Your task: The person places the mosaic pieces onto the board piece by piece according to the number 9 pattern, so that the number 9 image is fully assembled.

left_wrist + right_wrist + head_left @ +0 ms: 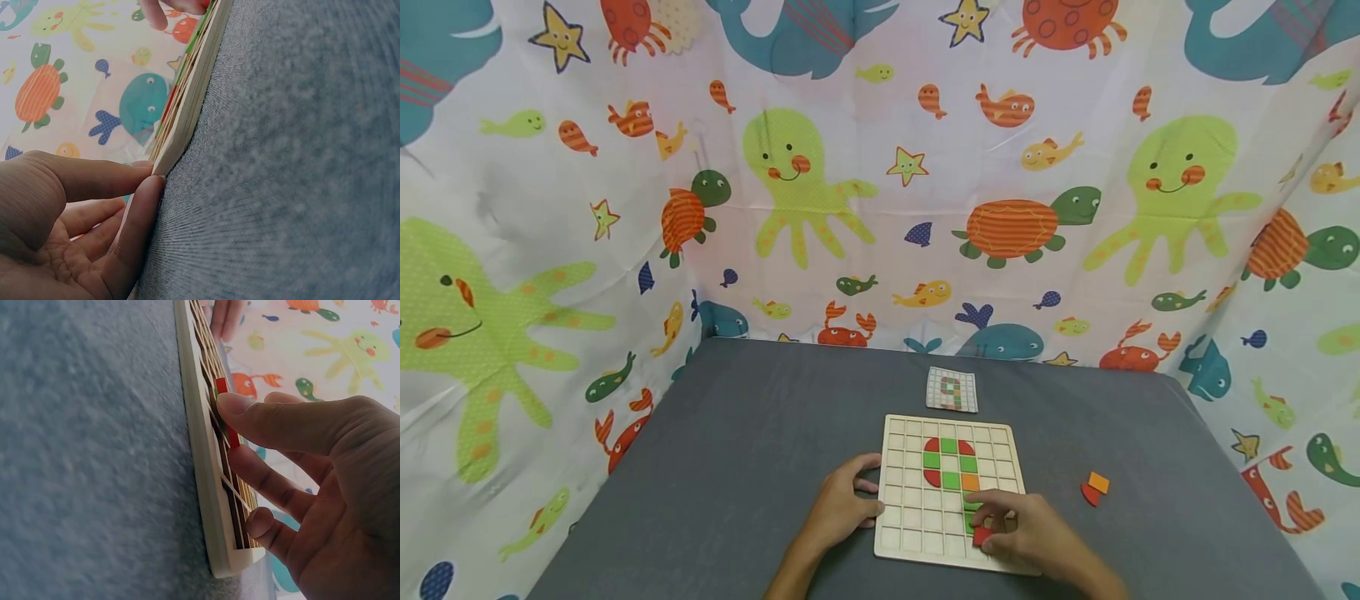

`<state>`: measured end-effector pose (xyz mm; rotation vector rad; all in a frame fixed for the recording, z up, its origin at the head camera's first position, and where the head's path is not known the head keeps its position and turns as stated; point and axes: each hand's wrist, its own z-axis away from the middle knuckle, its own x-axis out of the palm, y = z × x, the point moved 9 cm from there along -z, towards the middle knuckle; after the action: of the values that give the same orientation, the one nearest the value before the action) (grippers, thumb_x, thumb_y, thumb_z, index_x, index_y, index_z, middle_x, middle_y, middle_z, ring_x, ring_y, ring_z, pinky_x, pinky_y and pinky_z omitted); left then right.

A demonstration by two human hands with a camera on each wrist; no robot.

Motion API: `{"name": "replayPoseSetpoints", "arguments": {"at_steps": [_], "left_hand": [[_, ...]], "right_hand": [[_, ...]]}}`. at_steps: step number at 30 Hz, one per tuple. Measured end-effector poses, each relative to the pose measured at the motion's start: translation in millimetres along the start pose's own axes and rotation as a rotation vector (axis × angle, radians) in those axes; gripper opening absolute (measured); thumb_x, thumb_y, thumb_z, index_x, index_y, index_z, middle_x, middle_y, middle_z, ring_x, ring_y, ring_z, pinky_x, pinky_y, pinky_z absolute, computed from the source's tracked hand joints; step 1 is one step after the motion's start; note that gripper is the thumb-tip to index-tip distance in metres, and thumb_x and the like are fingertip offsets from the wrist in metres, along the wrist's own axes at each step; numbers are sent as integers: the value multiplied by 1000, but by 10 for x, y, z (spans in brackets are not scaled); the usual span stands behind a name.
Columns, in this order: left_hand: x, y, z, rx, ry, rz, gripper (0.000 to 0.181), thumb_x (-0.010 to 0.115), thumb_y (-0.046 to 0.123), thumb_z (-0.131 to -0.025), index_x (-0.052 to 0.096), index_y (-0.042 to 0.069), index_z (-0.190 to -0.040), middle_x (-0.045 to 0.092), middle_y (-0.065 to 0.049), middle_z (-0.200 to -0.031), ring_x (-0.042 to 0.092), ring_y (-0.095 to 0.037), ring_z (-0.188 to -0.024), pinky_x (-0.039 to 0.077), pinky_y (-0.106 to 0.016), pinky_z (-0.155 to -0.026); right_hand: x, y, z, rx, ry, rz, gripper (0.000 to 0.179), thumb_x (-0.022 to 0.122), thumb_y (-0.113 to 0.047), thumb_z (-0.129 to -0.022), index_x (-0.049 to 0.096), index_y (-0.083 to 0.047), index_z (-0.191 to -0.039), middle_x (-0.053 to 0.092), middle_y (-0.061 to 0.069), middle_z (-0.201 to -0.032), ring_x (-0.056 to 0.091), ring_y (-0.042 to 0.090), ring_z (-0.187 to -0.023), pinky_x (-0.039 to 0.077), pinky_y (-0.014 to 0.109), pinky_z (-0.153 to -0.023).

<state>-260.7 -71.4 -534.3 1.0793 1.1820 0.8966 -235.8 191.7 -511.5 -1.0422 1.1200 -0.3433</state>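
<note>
A wooden grid board [910,521] lies on the table, carrying red, green and orange tiles laid in its cells. My left hand [838,504] pinches the board's left edge between thumb and finger, seen close up on the board's rim [181,134] in the left wrist view. Over the board's lower right part, my right hand [1037,533] holds a red tile [980,537] between thumb and fingers. The tile [233,436] is tilted over the cells in the right wrist view, its full outline covered. Green tiles [968,522] beside it are partly hidden by my fingers.
Behind the board lies a pattern card [952,390] with a coloured grid. To the right, a loose orange square tile [1098,482] touches a red rounded tile [1089,495]. The grey table [760,433] meets a sea-animal curtain [850,208] at the back and sides.
</note>
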Motion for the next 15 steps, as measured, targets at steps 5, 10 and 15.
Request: {"name": "replayPoseSetpoints", "arguments": {"at_steps": [5,10,15], "left_hand": [[-2,8,1,13,-2,9,70,80,-10,-79,61,4,-145,62,-19,-143,70,-29,-107,63,-34,-56],[-4,15,5,13,-4,14,71,80,-10,-79,61,3,-145,62,-19,-144,70,-29,-107,64,-34,-56],[-2,11,6,6,-5,14,70,80,-11,-79,61,3,-145,62,-19,-143,70,-29,-107,64,-34,-57]], "right_hand": [[46,-8,8,20,-8,10,51,88,-11,-84,73,-12,-132,78,-5,-101,62,6,-81,49,22,-67],[83,-23,6,8,-22,10,51,88,-10,-84,73,-13,-132,78,-5,-101,60,5,-79,49,22,-63],[95,-48,8,-22,-24,12,50,87,-9,-84,73,-14,-132,79,-6,-102,61,5,-80,49,22,-63]]}}
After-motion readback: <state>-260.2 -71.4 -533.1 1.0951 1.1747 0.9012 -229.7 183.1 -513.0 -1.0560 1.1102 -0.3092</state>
